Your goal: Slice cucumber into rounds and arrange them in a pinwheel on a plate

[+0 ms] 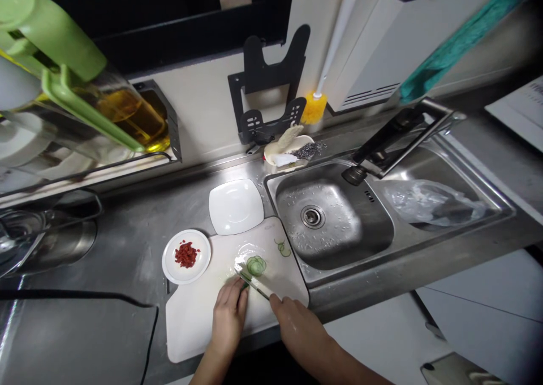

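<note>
On the white cutting board, my left hand is closed over a cucumber, mostly hidden under the fingers. My right hand grips a knife, whose blade lies against the cucumber's cut end. Thin cucumber slices overlap in a small pile just beyond the blade. A few thinner slices lie apart near the board's right edge. A round white plate with chopped red pieces stands left of the board. Behind the board is a square white plate.
A steel sink with a black faucet adjoins the board on the right. A plastic bag lies in the second basin. A dish with scrubbers sits behind. At left are a metal pot and a shelf holding an oil bottle.
</note>
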A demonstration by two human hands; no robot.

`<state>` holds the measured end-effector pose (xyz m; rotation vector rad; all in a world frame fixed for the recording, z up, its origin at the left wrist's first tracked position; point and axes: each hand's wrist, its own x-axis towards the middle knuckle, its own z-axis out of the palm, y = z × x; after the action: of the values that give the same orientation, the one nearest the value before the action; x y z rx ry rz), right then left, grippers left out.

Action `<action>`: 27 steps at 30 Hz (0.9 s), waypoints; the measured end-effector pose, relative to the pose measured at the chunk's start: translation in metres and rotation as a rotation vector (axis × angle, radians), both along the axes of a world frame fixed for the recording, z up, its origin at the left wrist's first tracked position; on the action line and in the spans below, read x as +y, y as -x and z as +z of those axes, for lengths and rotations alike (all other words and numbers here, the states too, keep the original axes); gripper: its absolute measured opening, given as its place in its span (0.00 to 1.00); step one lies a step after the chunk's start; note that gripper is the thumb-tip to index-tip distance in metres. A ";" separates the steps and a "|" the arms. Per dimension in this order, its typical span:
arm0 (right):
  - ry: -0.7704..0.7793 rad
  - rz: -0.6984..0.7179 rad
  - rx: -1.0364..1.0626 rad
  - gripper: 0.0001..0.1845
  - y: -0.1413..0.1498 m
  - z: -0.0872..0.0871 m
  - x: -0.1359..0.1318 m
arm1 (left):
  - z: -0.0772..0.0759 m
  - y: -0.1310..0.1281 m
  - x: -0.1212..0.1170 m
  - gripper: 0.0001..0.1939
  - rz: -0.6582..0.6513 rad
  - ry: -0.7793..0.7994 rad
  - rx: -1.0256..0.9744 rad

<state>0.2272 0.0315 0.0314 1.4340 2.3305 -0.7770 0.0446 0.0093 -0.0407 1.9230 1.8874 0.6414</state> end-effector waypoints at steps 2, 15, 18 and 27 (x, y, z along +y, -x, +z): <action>0.064 -0.041 -0.011 0.21 0.003 0.001 0.004 | 0.000 0.000 0.000 0.12 0.003 -0.004 -0.004; 0.159 -0.104 0.007 0.21 0.023 -0.003 0.024 | -0.001 0.000 0.001 0.13 -0.014 0.009 -0.027; 0.154 -0.115 0.013 0.21 0.027 -0.008 0.025 | -0.002 0.001 0.000 0.13 -0.010 0.000 -0.022; 0.139 -0.152 0.036 0.21 0.031 -0.016 0.021 | -0.001 -0.001 -0.001 0.13 -0.006 0.004 -0.010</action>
<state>0.1965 0.0526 0.0152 1.5601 2.1650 -0.9931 0.0452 0.0081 -0.0421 1.9186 1.8751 0.6434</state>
